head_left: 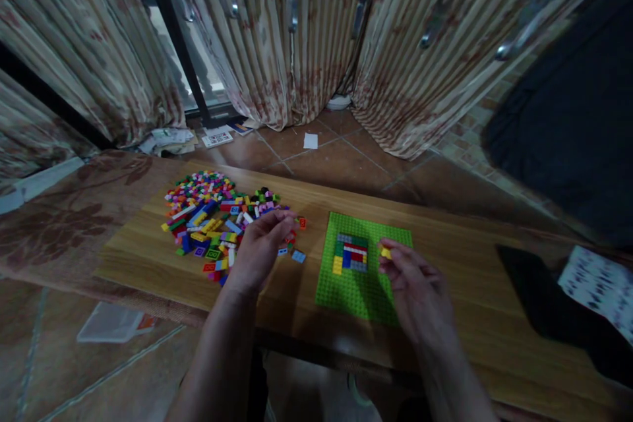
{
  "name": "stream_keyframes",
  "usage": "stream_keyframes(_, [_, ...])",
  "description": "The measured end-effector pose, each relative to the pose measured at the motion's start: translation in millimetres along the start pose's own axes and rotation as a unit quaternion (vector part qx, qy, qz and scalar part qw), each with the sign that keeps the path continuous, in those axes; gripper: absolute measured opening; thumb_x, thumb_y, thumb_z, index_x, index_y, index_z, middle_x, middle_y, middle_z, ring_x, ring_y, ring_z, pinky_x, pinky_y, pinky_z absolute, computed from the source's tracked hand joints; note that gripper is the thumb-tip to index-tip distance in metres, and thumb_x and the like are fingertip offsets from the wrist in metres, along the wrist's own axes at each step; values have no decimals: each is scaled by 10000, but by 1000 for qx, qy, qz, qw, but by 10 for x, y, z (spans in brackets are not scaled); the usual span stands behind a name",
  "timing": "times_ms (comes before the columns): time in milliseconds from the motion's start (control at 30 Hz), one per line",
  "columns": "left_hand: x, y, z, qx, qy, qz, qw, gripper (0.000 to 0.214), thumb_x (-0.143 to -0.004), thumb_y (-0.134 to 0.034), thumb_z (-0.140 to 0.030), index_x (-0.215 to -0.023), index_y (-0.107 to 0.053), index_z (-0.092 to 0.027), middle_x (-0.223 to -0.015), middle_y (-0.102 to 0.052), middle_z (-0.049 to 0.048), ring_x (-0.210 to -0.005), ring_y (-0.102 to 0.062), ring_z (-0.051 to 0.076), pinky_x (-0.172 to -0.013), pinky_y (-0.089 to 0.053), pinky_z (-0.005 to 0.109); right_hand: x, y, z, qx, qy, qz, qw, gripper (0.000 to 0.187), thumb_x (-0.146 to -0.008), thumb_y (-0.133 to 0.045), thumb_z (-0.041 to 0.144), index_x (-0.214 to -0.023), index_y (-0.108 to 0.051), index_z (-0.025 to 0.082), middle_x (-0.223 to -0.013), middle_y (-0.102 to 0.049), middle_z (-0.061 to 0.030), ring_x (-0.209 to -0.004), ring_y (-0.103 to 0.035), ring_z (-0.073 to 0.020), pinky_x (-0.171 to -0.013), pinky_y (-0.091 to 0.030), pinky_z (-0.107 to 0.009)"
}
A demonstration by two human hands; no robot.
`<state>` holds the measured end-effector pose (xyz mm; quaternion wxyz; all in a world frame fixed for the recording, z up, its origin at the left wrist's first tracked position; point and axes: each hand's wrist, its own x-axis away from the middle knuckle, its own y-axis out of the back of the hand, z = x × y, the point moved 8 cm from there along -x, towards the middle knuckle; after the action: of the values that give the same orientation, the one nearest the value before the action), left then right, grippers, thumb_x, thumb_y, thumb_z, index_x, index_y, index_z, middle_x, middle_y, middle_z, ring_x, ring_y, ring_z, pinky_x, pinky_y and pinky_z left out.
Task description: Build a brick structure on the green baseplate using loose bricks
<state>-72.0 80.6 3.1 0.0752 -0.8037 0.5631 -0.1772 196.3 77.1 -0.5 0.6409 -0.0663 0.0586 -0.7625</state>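
Loose brick pile (212, 223) is spread at left of frame on the wooden table (469, 323). Left hand (263, 241) is held over the pile's right edge, left of centre, fingertips drawn close; whether anything is pinched cannot be told, view dim and blurred. A light blue brick (298, 256) is seen lying near frame centre. Green baseplate (346, 298) is laid right of centre, with a multicoloured brick block (353, 254) set on its left part. Yellow brick (385, 252) is gripped between right hand (416, 275) fingertips, right of the block. Step judged: brick being handled for placing. Next move would call for studs to be lined up, then pressed.
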Motion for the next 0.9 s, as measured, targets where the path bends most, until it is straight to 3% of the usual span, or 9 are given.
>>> stream_keyframes(167, [82, -253, 133, -49, -10, 23, 999, 110, -719, -750, -172, -823, -745, -136, -670, -644, 7, -580, -527, 85, -536, -394, 177, -99, 320, 3, -62, -41, -15, 997, 134, -747, -760, 362, -785, -760, 233, -988, -724, -59, -737, -623, -131, -646, -547, -263])
stream_keyframes(300, [124, -386, 220, -77, -12, 45, 996, 71, -724, -739, -154, -795, -745, -145, -703, -660, 12, -618, -544, 99, -578, -405, 191, -102, 449, -34, 6, -49, 3, 999, 313, -652, -827, 331, -948, -765, 249, -978, -729, -50, -772, -639, -153, -688, -546, -298])
stream_keyframes(433, [196, -551, 274, -111, -18, 95, 989, 98, -747, -731, -189, -837, -749, -154, -766, -684, 27, -708, -576, 125, -656, -432, 207, -92, 500, -67, 125, -43, 19, 991, 346, -684, -795, 387, -987, -753, 226, -724, -694, -12, -637, -606, -147, -610, -515, -290])
stream_keyframes(533, [279, -706, 309, -128, -25, 152, 980, 141, -774, -725, -238, -887, -744, -158, -790, -681, 36, -714, -575, 131, -664, -438, 222, -52, 436, -83, 198, -25, 49, 979, 321, -747, -732, 454, -939, -751, 197, -715, -692, -24, -618, -604, -158, -585, -500, -292])
stream_keyframes(700, [440, -935, 458, -146, -9, 249, 957, 211, -789, -719, -310, -958, -737, -185, -863, -687, 52, -758, -595, 148, -689, -453, 249, 90, 127, -165, 252, 17, 178, 951, 301, -824, -665, 398, -1063, -709, 221, -965, -736, -56, -855, -677, -205, -739, -535, -324])
stream_keyframes(900, [495, -936, 545, -215, 5, 274, 937, 114, -809, -664, -283, -822, -708, -179, -739, -663, 12, -656, -560, 125, -618, -425, 235, 148, -21, -220, 261, 18, 217, 940, 280, -829, -658, 337, -1089, -636, 237, -860, -729, -21, -827, -689, -189, -700, -532, -294])
